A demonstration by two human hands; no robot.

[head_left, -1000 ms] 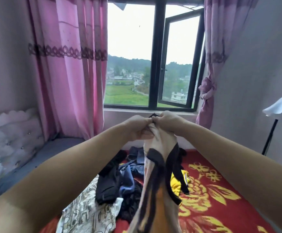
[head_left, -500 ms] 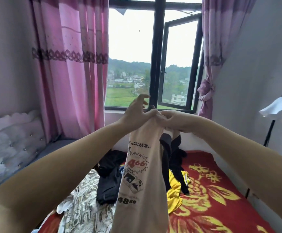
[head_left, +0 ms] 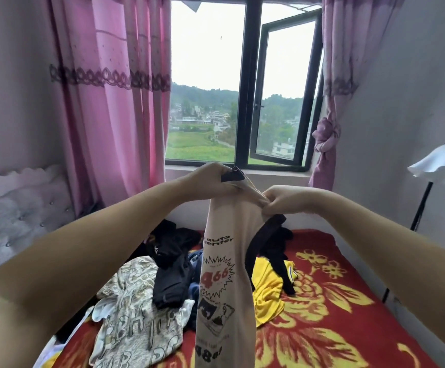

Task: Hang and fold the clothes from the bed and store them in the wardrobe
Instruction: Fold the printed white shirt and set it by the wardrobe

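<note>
I hold a beige printed T-shirt [head_left: 224,274] with black trim up in front of me; it hangs down over the bed. My left hand [head_left: 210,179] grips its top edge near a black collar piece. My right hand [head_left: 279,199] pinches the fabric a little lower and to the right. Beneath it a heap of clothes lies on the bed: a patterned cream shirt [head_left: 133,314], black garments [head_left: 173,264], a blue one [head_left: 194,261] and a yellow one [head_left: 266,290].
The bed has a red blanket with yellow flowers [head_left: 335,314] and a padded headboard [head_left: 11,208] at the left. Ahead is an open window [head_left: 282,102] between pink curtains [head_left: 104,102]. A white floor lamp [head_left: 441,166] stands at the right wall.
My hands have come apart along the shirt's top edge, the right one sliding right and lower. The left hand's fingers, spread half a second ago, now grip the fabric.
</note>
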